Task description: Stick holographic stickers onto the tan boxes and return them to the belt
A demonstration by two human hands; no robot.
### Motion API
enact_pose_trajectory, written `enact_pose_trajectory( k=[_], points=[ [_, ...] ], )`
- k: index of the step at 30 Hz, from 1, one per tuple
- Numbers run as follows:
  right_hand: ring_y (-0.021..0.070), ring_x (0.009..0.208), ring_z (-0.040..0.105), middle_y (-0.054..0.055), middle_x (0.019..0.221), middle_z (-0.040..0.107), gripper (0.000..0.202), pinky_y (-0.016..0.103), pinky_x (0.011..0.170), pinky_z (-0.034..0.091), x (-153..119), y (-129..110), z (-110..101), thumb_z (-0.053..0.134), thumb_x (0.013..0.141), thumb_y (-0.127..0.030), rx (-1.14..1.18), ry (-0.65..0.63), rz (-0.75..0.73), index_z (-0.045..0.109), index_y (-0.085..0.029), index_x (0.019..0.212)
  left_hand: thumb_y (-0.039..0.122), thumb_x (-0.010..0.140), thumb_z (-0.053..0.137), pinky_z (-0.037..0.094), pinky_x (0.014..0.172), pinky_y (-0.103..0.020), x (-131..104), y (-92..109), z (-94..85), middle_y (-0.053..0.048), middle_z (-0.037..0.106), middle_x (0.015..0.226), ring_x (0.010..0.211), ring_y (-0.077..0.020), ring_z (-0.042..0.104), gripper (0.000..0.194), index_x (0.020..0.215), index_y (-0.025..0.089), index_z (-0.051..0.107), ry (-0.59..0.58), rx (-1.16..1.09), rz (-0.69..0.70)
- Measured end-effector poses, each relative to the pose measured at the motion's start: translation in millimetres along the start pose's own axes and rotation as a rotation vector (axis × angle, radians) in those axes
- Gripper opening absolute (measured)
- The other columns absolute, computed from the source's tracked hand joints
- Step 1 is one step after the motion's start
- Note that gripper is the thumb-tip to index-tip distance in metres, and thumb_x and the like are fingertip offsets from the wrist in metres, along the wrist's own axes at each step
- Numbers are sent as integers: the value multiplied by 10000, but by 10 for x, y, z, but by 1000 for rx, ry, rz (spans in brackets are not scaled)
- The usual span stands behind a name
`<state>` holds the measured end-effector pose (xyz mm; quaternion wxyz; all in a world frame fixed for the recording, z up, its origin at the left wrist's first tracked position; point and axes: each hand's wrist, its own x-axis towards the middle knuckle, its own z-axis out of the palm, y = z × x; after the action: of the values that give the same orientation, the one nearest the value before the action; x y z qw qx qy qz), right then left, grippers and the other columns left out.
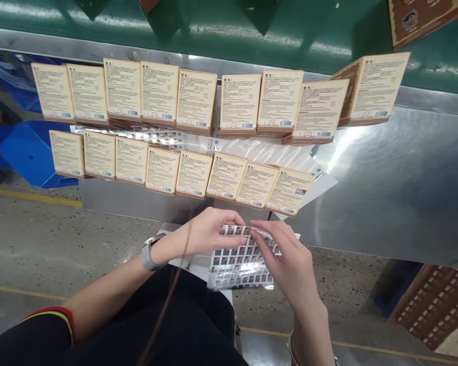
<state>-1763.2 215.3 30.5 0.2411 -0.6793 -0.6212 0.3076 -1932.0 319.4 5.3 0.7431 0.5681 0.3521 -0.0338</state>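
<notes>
The left hand [206,234] and right hand [292,259] pinch a sticker sheet [238,262] at the near edge of the tabletop [370,203]; beyond, the near row's rightmost box [288,189] bears a coloured sticker [300,191]; I make out none on its seven neighbours [162,170] or the nine boxes behind [159,91].

Far row: 9 cream bxs [240,101]; near row: 8 cream bxs [162,169]; 2 hands [294,262]; 1 wristwatch [149,255].
</notes>
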Motion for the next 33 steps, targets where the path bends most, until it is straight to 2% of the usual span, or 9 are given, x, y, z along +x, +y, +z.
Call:
enact_pose_trajectory(
  k=[5, 8, 10, 13, 15, 18, 20, 23, 33],
  points=[
    [186, 821, 678, 45, 898, 729, 171, 368, 819, 510, -5, 60, 134, 563, 928, -123, -126, 56, -92, 632, -236, 1035, 338, 854, 593, 249, 456, -216, -27, -56, -14, 71, 448, 522, 470, -77, 345, 207, 734, 170, 611, 96, -1, -126],
    [213, 961, 688, 63, 1011, 732, 164, 424, 946, 477, -33, 46, 201, 591, 907, -112, -179, 120, -104, 652, -242, 985, 356, 863, 589, 261, 468, -218, -18, -74, -8, 65, 460, 533, 487, -83, 367, 231, 724, 172, 608, 124, 17, -122],
    [236, 1039, 671, 72, 1062, 725, 126, 440, 954, 478, -33, 46, 230, 637, 878, -124, -127, 177, -80, 671, -241, 911, 334, 876, 578, 294, 484, -217, -10, -76, -8, 60, 500, 544, 493, -89, 407, 218, 731, 174, 609, 162, 57, -114],
    [218, 934, 685, 55, 952, 729, 35, 396, 833, 542, 35, 102, 258, 686, 848, -202, 125, 321, 141, 688, -234, 835, 276, 900, 554, 361, 528, -219, -6, -94, -31, 26, 655, 673, 562, -109, 531, 165, 783, 179, 616, 179, 177, -48],
    [171, 719, 672, 23, 788, 708, 67, 338, 674, 559, 130, 166, 288, 698, 837, -285, 369, 501, 424, 682, -220, 827, 245, 911, 547, 419, 596, -223, -6, -127, -54, -28, 741, 1010, 729, -135, 639, 132, 815, 183, 613, 131, 275, 60],
    [115, 484, 576, -28, 611, 648, 208, 268, 485, 499, 306, 238, 379, 736, 780, -379, 712, 698, 727, 662, -191, 828, 224, 924, 543, 468, 694, -235, 4, -194, -66, -40, 518, 1462, 959, -170, 682, 142, 799, 181, 597, 31, 425, 212],
    [102, 436, 557, -38, 576, 640, 252, 242, 435, 468, 405, 248, 460, 772, 727, -389, 842, 728, 776, 657, -177, 800, 216, 934, 528, 469, 658, -232, 19, -236, -53, -26, 422, 1531, 957, -170, 695, 175, 775, 175, 588, -5, 515, 246],
    [98, 409, 559, -36, 565, 653, 265, 225, 408, 454, 486, 217, 568, 796, 691, -375, 893, 773, 783, 658, -166, 781, 194, 933, 522, 443, 566, -231, 44, -282, -24, -4, 389, 1545, 883, -149, 708, 192, 755, 168, 588, -8, 603, 246],
    [91, 352, 495, -72, 479, 577, 293, 237, 385, 442, 559, 125, 640, 785, 706, -413, 780, 849, 808, 677, -161, 809, 164, 911, 555, 417, 525, -232, 58, -317, -19, 23, 371, 1551, 929, -149, 700, 187, 730, 162, 604, -10, 610, 249]
  ],
)
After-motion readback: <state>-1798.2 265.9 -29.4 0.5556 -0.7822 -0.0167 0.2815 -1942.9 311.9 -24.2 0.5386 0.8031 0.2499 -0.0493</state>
